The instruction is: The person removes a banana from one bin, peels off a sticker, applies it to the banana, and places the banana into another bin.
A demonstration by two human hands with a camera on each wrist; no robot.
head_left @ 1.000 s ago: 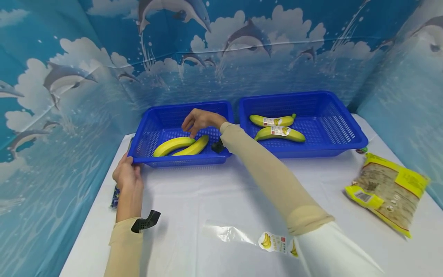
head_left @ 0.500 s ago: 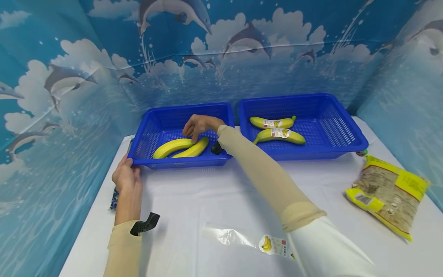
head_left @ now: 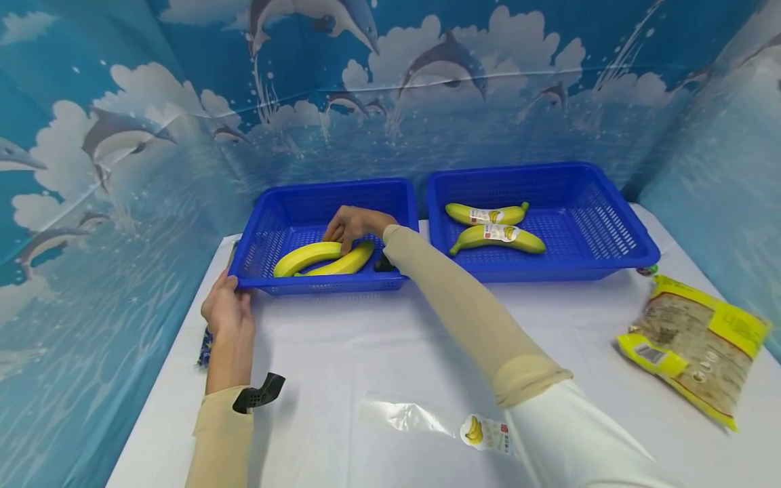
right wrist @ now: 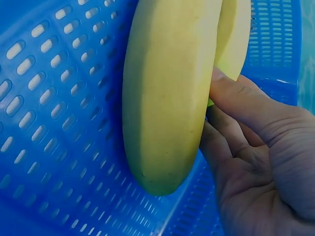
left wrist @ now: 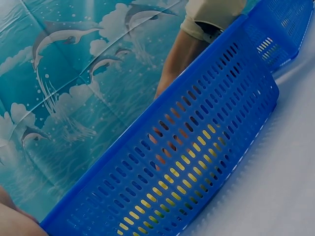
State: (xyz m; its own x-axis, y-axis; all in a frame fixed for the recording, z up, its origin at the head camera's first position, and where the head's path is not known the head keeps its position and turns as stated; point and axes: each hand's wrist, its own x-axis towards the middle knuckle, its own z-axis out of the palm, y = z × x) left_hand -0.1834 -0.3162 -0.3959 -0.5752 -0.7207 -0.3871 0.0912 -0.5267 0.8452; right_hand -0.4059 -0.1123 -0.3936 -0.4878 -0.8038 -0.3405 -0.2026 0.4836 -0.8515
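Observation:
In the head view, two yellow bananas lie in the left blue basket (head_left: pixel 329 285). My right hand (head_left: pixel 358 225) reaches down into it and pinches the end of the left banana (head_left: pixel 305 257), beside the right banana (head_left: pixel 346 263). From the right wrist, thumb and curled fingers show at the farther banana's end, while the nearer banana (right wrist: pixel 170 98) fills the middle. My left hand (head_left: pixel 226 308) grips the basket's front left corner, its fingers partly hidden there. In the left wrist view, yellow shows through slots in the basket wall (left wrist: pixel 138 162).
A second blue basket (head_left: pixel 610 274) on the right holds two labelled bananas (head_left: pixel 499 237). A yellow-edged bag (head_left: pixel 695 349) lies at the table's right. Clear plastic wrap with banana stickers (head_left: pixel 485 432) lies in front. A dark blue packet (head_left: pixel 205 349) sits beside the left forearm.
My right hand has come down from above the bananas onto the left banana's end. The right banana has shifted slightly. The left hand keeps its place at the basket corner.

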